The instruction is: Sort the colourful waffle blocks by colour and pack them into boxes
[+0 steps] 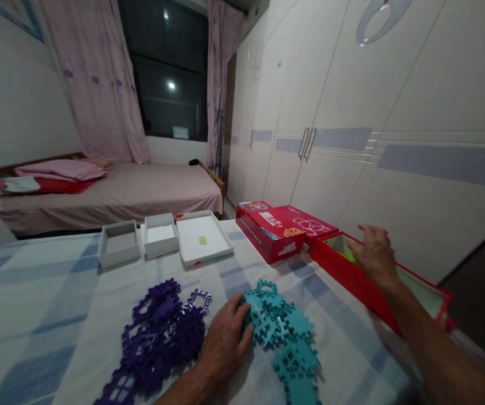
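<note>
My left hand (227, 333) rests on the cloth between two heaps of plastic building pieces, its fingers loosely spread. On its left lie dark purple pieces (158, 337), flat with notched edges, some like window frames. Its fingertips are at the left edge of a heap of teal pieces (284, 323). Over a long open red box (352, 287) on the right, my right hand (375, 253) is held with fingers apart. Yellow-green pieces (349, 257) show inside the box, close to the thumb; my hand and forearm hide part of the interior.
Behind the heaps stand a small grey-white box (118, 256), a white box (160, 247) and a shallow white lid (203, 256). Red printed boxes (268, 230) are near the wardrobe (327, 185). A bed (153, 191) lies beyond the table.
</note>
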`<state>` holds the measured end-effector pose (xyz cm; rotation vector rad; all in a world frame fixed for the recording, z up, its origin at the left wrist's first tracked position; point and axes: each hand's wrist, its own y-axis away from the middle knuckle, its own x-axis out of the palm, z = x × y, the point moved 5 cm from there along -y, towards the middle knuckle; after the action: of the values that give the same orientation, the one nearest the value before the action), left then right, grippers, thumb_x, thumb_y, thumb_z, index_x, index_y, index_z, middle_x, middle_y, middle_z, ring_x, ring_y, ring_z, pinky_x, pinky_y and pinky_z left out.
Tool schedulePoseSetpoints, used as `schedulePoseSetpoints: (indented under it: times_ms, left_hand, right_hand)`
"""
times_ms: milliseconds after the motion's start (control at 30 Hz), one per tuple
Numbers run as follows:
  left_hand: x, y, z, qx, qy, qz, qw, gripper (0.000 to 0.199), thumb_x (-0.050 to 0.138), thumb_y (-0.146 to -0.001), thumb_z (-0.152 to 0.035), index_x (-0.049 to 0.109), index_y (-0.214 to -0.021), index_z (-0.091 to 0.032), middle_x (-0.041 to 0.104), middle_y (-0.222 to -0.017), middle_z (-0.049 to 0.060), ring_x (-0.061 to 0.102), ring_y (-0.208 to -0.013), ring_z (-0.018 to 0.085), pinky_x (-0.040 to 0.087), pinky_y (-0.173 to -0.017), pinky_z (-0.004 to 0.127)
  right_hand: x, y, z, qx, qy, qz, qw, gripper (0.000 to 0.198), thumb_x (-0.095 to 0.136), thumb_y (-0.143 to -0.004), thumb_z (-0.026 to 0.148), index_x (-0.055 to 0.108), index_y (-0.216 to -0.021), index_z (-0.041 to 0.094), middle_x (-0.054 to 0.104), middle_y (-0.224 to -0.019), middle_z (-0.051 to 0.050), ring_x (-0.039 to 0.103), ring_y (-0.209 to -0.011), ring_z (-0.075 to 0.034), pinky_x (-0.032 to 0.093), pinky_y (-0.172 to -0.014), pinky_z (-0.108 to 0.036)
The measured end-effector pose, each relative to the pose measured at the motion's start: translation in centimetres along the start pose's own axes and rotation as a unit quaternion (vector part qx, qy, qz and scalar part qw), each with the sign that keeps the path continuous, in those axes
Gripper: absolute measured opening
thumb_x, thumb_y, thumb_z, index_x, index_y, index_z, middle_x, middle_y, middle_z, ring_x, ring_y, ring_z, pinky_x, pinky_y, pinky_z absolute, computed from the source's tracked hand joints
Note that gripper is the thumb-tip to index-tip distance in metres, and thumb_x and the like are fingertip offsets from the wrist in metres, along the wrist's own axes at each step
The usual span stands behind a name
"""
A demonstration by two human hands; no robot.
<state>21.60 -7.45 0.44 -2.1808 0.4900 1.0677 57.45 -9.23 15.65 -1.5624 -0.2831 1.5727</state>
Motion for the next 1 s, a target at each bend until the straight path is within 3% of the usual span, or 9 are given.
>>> schedulePoseSetpoints:
  times_ms: [67, 167, 267, 400, 533, 600, 700, 833, 1000]
  left_hand:
    - [0.0, 0.1, 0.0, 0.0, -0.003, -0.004, 1.0, 0.038, 0.047, -0.083, -0.024, 0.057, -0.119, -0.015, 0.049, -0.134, 0.016, 0.049, -0.121, 0.026, 0.044, -0.099, 0.043]
    - [-0.1, 0.2, -0.1, 0.0, -0.01, -0.009, 1.0, 0.039, 0.049, -0.082, -0.023, 0.057, -0.119, -0.015, 0.05, -0.133, 0.016, 0.049, -0.121, 0.026, 0.044, -0.099, 0.042]
    - [-0.1, 0.2, -0.3, 0.0, -0.022, -0.008, 1.0, 0.04, 0.05, -0.081, -0.022, 0.057, -0.119, -0.015, 0.051, -0.133, 0.016, 0.05, -0.12, 0.027, 0.045, -0.099, 0.042]
    - [0.2, 0.1, -0.2, 0.001, -0.04, -0.008, 0.999, 0.041, 0.051, -0.078, -0.021, 0.058, -0.118, -0.013, 0.052, -0.13, 0.019, 0.052, -0.119, 0.029, 0.046, -0.097, 0.043]
    - [0.2, 0.0, -0.1, 0.015, -0.045, -0.024, 0.999, 0.041, 0.053, -0.077, -0.019, 0.059, -0.116, -0.012, 0.053, -0.128, 0.02, 0.053, -0.117, 0.03, 0.048, -0.095, 0.043]
    - [0.2, 0.0, -0.2, 0.017, -0.048, -0.028, 0.998, 0.04, 0.053, -0.076, -0.019, 0.059, -0.116, -0.012, 0.053, -0.127, 0.021, 0.053, -0.116, 0.03, 0.048, -0.094, 0.044]
    - [0.1, 0.0, -0.2, 0.012, -0.048, -0.026, 0.998, 0.04, 0.053, -0.076, -0.019, 0.059, -0.115, -0.013, 0.054, -0.127, 0.02, 0.053, -0.116, 0.03, 0.048, -0.094, 0.044]
    - [0.2, 0.1, -0.2, 0.016, -0.049, -0.031, 0.998, 0.041, 0.053, -0.077, -0.02, 0.058, -0.117, -0.013, 0.053, -0.128, 0.019, 0.053, -0.117, 0.028, 0.048, -0.094, 0.042]
    - [0.5, 0.0, 0.2, 0.018, -0.057, -0.032, 0.998, 0.039, 0.052, -0.079, -0.021, 0.059, -0.117, -0.015, 0.054, -0.128, 0.018, 0.055, -0.115, 0.027, 0.049, -0.093, 0.04]
  right_hand:
    - [1.3, 1.4, 5.5, -0.107, -0.108, 0.03, 0.988, 0.039, 0.047, -0.082, 0.031, 0.054, -0.115, 0.011, 0.054, -0.116, -0.016, 0.049, -0.112, -0.027, 0.041, -0.094, -0.043]
    - [3.7, 4.7, 14.7, -0.227, -0.218, 0.131, 0.94, 0.034, 0.045, -0.085, 0.026, 0.053, -0.117, 0.016, 0.05, -0.125, -0.011, 0.048, -0.116, -0.021, 0.04, -0.097, -0.038]
    - [6.0, 7.9, 22.5, -0.326, -0.224, 0.213, 0.893, 0.043, 0.048, -0.083, 0.019, 0.047, -0.126, 0.017, 0.042, -0.137, -0.011, 0.042, -0.124, -0.021, 0.037, -0.099, -0.039]
    - [9.1, 9.8, 28.4, -0.401, -0.18, 0.246, 0.864, 0.053, 0.049, -0.081, 0.014, 0.039, -0.133, 0.016, 0.039, -0.141, -0.012, 0.035, -0.129, -0.022, 0.03, -0.102, -0.042]
    - [12.0, 10.3, 30.7, -0.425, -0.12, 0.285, 0.851, 0.042, 0.042, -0.084, 0.013, 0.046, -0.126, 0.017, 0.055, -0.123, -0.011, 0.046, -0.118, -0.021, 0.029, -0.1, -0.041]
    - [12.8, 10.7, 31.0, -0.433, -0.108, 0.294, 0.845, 0.029, 0.042, -0.084, 0.011, 0.058, -0.108, 0.015, 0.061, -0.107, -0.011, 0.055, -0.102, -0.02, 0.033, -0.095, -0.038]
    - [13.0, 11.0, 30.9, -0.44, -0.106, 0.286, 0.844, 0.02, 0.042, -0.083, 0.009, 0.061, -0.084, 0.014, 0.062, -0.09, -0.01, 0.058, -0.086, -0.019, 0.037, -0.086, -0.036]
    - [11.8, 10.3, 30.0, -0.424, -0.135, 0.248, 0.86, 0.014, 0.044, -0.083, 0.01, 0.057, -0.084, 0.015, 0.06, -0.087, -0.008, 0.056, -0.081, -0.019, 0.039, -0.078, -0.033]
    - [7.7, 6.5, 27.9, -0.322, -0.192, 0.151, 0.915, 0.013, 0.039, -0.084, 0.012, 0.048, -0.094, 0.015, 0.055, -0.096, -0.011, 0.051, -0.089, -0.019, 0.041, -0.078, -0.032]
